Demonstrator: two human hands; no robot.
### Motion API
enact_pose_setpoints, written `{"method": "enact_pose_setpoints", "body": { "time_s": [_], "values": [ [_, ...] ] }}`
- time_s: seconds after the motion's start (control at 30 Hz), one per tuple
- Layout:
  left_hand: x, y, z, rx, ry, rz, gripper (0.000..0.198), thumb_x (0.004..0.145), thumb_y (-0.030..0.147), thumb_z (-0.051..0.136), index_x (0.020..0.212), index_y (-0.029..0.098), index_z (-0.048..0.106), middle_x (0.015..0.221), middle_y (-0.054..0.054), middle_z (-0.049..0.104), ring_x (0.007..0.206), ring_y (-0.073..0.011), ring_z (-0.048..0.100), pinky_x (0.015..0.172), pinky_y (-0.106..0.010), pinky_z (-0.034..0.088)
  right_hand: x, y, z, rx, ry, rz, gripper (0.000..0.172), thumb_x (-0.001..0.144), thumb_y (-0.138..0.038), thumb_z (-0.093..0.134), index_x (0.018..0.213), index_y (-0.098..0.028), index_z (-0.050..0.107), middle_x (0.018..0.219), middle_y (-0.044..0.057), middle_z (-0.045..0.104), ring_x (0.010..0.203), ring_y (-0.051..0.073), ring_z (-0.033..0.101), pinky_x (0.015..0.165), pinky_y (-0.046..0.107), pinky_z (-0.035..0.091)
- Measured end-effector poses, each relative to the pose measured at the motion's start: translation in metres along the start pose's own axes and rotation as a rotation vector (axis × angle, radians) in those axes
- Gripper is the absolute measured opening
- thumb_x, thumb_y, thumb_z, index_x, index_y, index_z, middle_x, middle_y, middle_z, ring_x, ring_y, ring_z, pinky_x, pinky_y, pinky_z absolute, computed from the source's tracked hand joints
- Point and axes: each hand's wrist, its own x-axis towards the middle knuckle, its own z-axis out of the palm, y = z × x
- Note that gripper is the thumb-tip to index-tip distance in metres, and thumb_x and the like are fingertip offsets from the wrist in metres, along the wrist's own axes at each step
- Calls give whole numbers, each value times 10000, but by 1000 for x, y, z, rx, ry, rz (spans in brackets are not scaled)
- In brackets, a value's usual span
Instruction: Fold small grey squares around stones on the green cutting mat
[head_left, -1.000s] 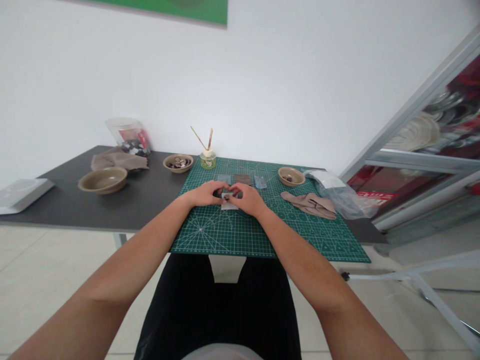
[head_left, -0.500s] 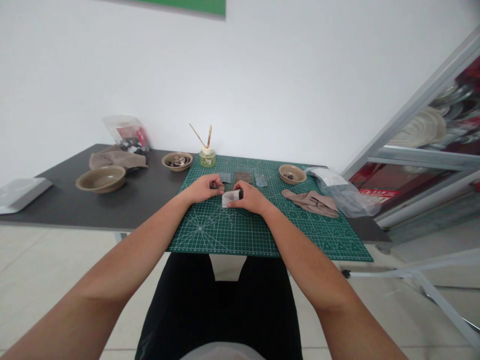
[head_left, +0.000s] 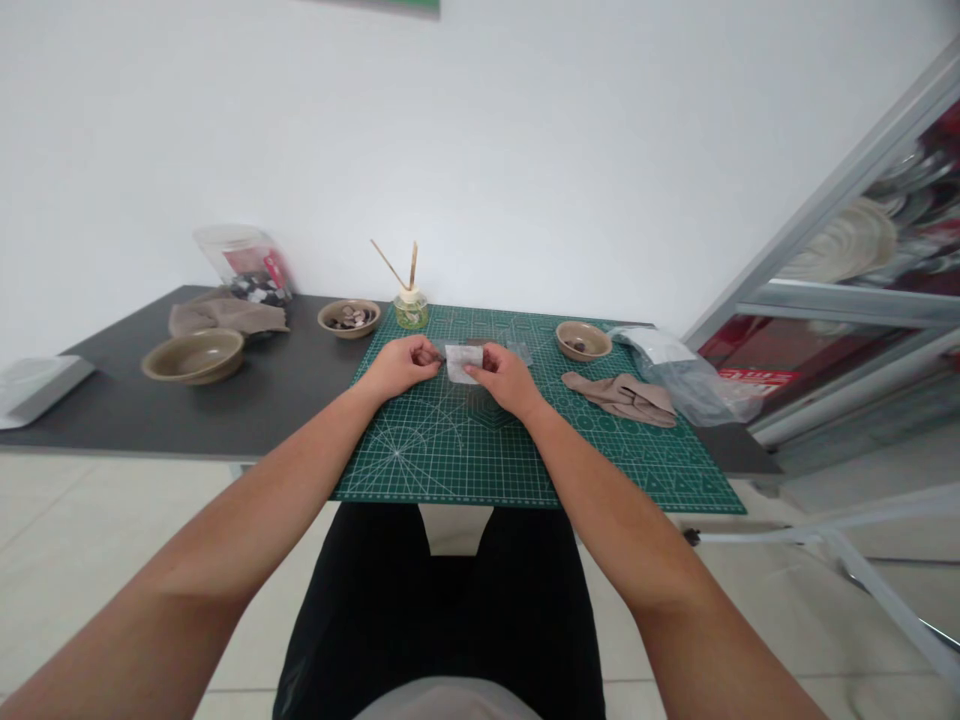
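My right hand point(head_left: 512, 378) is closed on a small whitish square sheet point(head_left: 464, 364), thin like paper or cloth, pinched at its right edge with the thumb on its near face. My left hand point(head_left: 405, 365) is closed just left of the sheet. A small dark piece point(head_left: 441, 357) shows at its fingertips, too small and blurred to name. Both hands are over the green cutting mat point(head_left: 450, 470). Behind the sheet, partly covered, lie a brown square point(head_left: 477, 342) and a greyish-blue, see-through square point(head_left: 519, 352).
Left of the mat are a bowl of dark pieces point(head_left: 349, 328), another bowl point(head_left: 193, 368), a cloth point(head_left: 225, 314) and a clear bag point(head_left: 244, 265). A reed bottle point(head_left: 411, 308) stands behind. To the right are a small bowl point(head_left: 583, 350), a crumpled cloth point(head_left: 622, 398) and a plastic bag point(head_left: 682, 380).
The whitish sheet has moved up and away from me and now faces me more fully, covering the left square behind. The dark thing seen beside my right fingers no longer shows.
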Motion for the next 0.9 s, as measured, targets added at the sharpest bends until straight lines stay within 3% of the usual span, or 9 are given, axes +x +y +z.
{"method": "enact_pose_setpoints", "body": {
  "time_s": [0.17, 0.37, 0.5, 0.57, 0.63, 0.77, 0.9],
  "values": [
    [-2, 3, 0, 82, -11, 32, 200, 718, 333, 687, 806, 179, 595, 635, 30, 574, 578, -116, 505, 554, -238, 414, -2, -5, -1, -53, -33, -18, 205, 787, -381, 669, 841, -186, 637, 737, -27, 603, 666, 134, 519, 647, 263, 364],
    [-1, 4, -1, 196, -39, 48, 156, 700, 286, 672, 794, 187, 595, 644, 32, 578, 586, -121, 517, 570, -243, 418, -2, -7, -2, -211, 50, 25, 162, 825, -341, 636, 833, -184, 674, 737, -13, 637, 672, 147, 538, 657, 272, 375],
    [-3, 7, 1, 191, -1, 42, 153, 708, 281, 661, 796, 197, 568, 647, 33, 590, 592, -129, 535, 578, -249, 421, -4, -11, -1, -271, 128, -72, 261, 886, -241, 540, 1085, -204, 705, 1044, 39, 736, 926, 194, 648, 849, 323, 463],
    [-5, 13, 5, 187, 16, 34, 152, 718, 280, 652, 797, 203, 546, 649, 34, 596, 594, -132, 541, 584, -253, 421, -5, -14, 1, -347, 147, -156, 363, 911, -174, 464, 1198, -223, 682, 1225, 47, 706, 1113, 202, 622, 991, 359, 440],
    [-7, 20, 10, 212, 7, 48, 139, 719, 268, 644, 783, 206, 536, 654, 33, 604, 607, -134, 549, 597, -255, 422, -6, -17, 4, -450, 90, -216, 422, 915, -130, 429, 1251, -225, 667, 1297, 45, 679, 1184, 209, 590, 1048, 388, 416],
    [-9, 29, 17, 271, 47, 67, 128, 718, 242, 619, 723, 207, 496, 627, 47, 559, 599, -124, 509, 594, -253, 385, -7, -23, 10, -611, -71, -267, 463, 930, -143, 436, 1357, -186, 608, 1373, 61, 637, 1121, 241, 593, 1040, 419, 424],
    [-6, 26, 17, 136, 60, 41, 123, 704, 253, 622, 730, 199, 514, 608, 54, 526, 579, -116, 479, 575, -251, 377, -8, -28, 13, -699, -136, -287, 503, 962, -203, 425, 1454, -136, 505, 1468, 88, 551, 1137, 258, 590, 1048, 425, 423]
  ]
}}
